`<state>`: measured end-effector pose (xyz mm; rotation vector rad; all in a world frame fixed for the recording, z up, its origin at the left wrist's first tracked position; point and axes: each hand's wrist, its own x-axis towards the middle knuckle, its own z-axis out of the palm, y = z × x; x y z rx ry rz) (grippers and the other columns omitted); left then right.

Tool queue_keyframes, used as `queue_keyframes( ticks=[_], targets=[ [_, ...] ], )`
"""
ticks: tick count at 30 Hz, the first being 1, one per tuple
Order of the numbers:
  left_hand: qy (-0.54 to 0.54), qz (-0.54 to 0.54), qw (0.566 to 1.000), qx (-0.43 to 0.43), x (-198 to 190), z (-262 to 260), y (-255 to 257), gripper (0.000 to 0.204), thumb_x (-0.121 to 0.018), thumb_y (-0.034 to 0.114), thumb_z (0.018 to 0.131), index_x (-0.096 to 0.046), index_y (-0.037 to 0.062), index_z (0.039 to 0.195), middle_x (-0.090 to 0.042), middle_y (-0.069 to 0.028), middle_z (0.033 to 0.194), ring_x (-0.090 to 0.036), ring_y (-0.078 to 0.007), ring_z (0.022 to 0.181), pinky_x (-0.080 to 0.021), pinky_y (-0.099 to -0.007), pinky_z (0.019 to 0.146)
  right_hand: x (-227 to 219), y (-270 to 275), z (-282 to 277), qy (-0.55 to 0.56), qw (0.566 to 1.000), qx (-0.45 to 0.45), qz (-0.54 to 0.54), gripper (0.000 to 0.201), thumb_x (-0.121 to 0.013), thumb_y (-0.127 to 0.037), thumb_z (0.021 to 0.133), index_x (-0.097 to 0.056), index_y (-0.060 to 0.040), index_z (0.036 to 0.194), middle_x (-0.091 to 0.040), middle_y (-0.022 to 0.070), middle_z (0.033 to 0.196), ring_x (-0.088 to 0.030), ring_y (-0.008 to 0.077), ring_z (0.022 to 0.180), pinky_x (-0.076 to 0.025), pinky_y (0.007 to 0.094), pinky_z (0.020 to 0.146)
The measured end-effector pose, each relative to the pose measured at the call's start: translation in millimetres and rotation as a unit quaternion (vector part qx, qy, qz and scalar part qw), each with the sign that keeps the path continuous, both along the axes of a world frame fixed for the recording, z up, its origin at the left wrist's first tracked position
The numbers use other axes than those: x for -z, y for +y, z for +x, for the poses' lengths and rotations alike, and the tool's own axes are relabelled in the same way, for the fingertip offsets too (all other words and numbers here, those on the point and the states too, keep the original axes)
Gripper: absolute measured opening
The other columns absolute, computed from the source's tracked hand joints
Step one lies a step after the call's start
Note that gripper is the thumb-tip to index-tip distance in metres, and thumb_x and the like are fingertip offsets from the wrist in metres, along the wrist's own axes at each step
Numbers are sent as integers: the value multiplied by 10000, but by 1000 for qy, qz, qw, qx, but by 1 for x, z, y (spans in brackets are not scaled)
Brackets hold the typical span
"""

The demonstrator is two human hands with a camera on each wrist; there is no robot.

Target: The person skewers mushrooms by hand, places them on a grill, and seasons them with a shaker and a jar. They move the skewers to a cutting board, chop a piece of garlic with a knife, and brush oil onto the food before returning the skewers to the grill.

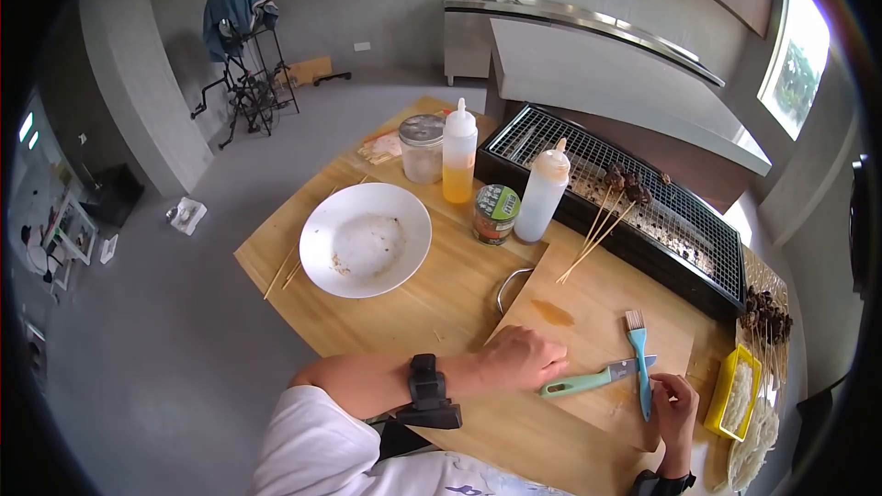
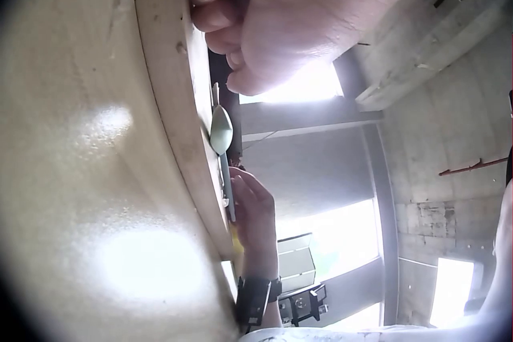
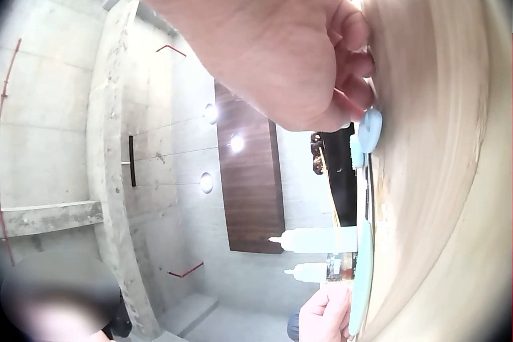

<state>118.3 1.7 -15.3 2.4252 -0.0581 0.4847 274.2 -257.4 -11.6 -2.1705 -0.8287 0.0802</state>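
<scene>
My left hand point(image 1: 528, 358) rests on the wooden cutting board point(image 1: 588, 308), its fingers loosely curled with nothing in them. Just by its fingertips lies the green handle of a knife point(image 1: 577, 383). A blue basting brush point(image 1: 638, 349) lies across the knife's blade, bristles pointing away from me. My right hand point(image 1: 678, 404) rests at the board's right side, fingers loosely bent beside the brush handle. In the right wrist view those fingers point(image 3: 358, 65) hold nothing, and the brush's handle end point(image 3: 370, 129) is close by them.
Behind the board stands a black grill point(image 1: 616, 211) with meat skewers point(image 1: 593, 243) on it. Two squeeze bottles point(image 1: 542, 193), a green-lidded jar point(image 1: 494, 214) and a white plate point(image 1: 366, 211) stand left. More skewers point(image 1: 767, 317) and a yellow basket point(image 1: 715, 404) are at right.
</scene>
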Motion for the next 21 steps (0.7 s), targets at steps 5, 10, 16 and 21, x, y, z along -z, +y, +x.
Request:
queue_keyframes(
  ticks=[5,10,16,21],
  targets=[
    [-18,35,999,0,4,0,0,262,-573,219,820,-473,72,628,-492,-118,490,-527,-299,462,-424,-389,465,9,-6,8,67,997,8,37,151,-543,36,755,-648,-8,854,-565,44,668,-515,87,570,-408,228,489],
    [-19,55,998,7,5,0,0,232,-578,200,802,-472,78,636,-494,-106,484,-539,-277,437,-433,-373,440,10,-7,8,77,996,14,36,135,-543,34,762,-647,-5,839,-561,35,658,-504,74,567,-396,216,477],
    [7,50,999,17,4,0,0,215,-573,190,807,-474,72,657,-512,-103,522,-546,-279,468,-435,-371,450,7,-3,4,50,998,17,28,138,-546,37,760,-651,-9,837,-532,30,636,-486,73,554,-369,210,457],
    [14,29,999,19,8,2,-2,198,-580,156,787,-491,61,638,-530,-141,523,-556,-313,489,-450,-391,474,-4,0,-2,50,999,11,11,139,-548,31,759,-651,-8,844,-529,37,638,-495,83,560,-376,214,462]
  ],
)
